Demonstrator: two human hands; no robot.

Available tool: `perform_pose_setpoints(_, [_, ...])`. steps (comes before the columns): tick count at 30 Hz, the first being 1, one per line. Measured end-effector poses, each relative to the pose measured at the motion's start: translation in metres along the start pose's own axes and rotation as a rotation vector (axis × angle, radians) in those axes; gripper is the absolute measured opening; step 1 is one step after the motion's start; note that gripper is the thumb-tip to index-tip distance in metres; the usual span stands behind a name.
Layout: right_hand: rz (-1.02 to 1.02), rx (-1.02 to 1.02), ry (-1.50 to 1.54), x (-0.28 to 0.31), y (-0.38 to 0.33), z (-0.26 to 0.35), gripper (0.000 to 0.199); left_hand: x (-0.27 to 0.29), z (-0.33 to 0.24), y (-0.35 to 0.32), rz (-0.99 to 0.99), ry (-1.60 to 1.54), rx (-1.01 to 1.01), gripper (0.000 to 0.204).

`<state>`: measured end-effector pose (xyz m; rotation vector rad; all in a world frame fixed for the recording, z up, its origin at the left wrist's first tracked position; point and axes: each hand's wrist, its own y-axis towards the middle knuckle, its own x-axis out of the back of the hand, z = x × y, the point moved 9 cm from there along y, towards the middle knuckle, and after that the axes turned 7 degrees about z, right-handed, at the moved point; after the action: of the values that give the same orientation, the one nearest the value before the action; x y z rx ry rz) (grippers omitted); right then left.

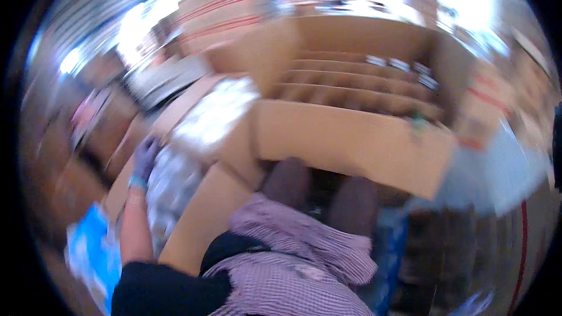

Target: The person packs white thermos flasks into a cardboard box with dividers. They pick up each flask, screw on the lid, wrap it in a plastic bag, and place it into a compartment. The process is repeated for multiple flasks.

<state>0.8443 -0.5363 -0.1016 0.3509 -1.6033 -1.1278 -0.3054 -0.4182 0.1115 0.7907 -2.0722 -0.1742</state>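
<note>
My left hand (145, 155), in a greyish-purple glove, reaches to the far left side of an open carton (205, 216). Clear plastic-wrapped items (172, 184) fill that carton, right beside the hand. Motion smears the fingers, so whether they grip anything is not visible. In front of me stands a larger open carton (351, 140) with its near flap folded out. Rows of cardboard dividers (351, 85) split its inside into cells. A few small pale pieces (400, 64) show in the cells at its far right. My right hand is out of sight.
Behind the left carton lies a grey flat stack (167, 82). Tall cartons with red stripes (222, 11) stand at the back left. A blue and white bag (93, 251) is at the lower left, and pale plastic sheeting (497, 169) spreads on the right.
</note>
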Motion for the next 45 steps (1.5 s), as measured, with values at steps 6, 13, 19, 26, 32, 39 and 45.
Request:
perform_pose_setpoints(6, [0.344, 0.03, 0.939, 0.022, 0.04, 0.358, 0.043, 0.144, 0.063, -0.077, -0.169, 0.286, 0.206, 0.036])
perform_pose_setpoints(13, [0.693, 0.256, 1.395, 0.006, 0.092, 0.557, 0.047, 0.071, 0.159, -0.196, 0.342, 0.406, 0.52, 0.072])
perform_pose_setpoints(19, [0.813, 0.54, 1.461, 0.06, 0.076, 0.649, 0.048, 0.004, 0.142, -0.198, 0.212, 0.358, 0.549, 0.102])
perform_pose_setpoints(26, [1.035, 0.813, 1.787, 0.243, 0.071, 0.739, 0.076, 0.074, -0.162, -0.089, -0.224, 0.245, -0.311, 0.076])
perform_pose_setpoints(32, [0.987, 0.746, 1.691, 0.237, 0.07, 0.704, 0.101, -0.102, -0.342, -0.111, 0.439, 0.003, -0.922, 0.07])
perform_pose_setpoints(39, [1.504, -0.47, 1.654, 0.046, -0.031, 0.522, 0.076, -0.236, -0.212, -0.126, 0.848, -0.459, -0.322, 0.077])
perform_pose_setpoints(45, [1.733, -0.673, 1.817, 0.036, -0.07, 0.521, 0.077, -0.299, -0.219, -0.124, 0.547, -0.477, -0.616, 0.071])
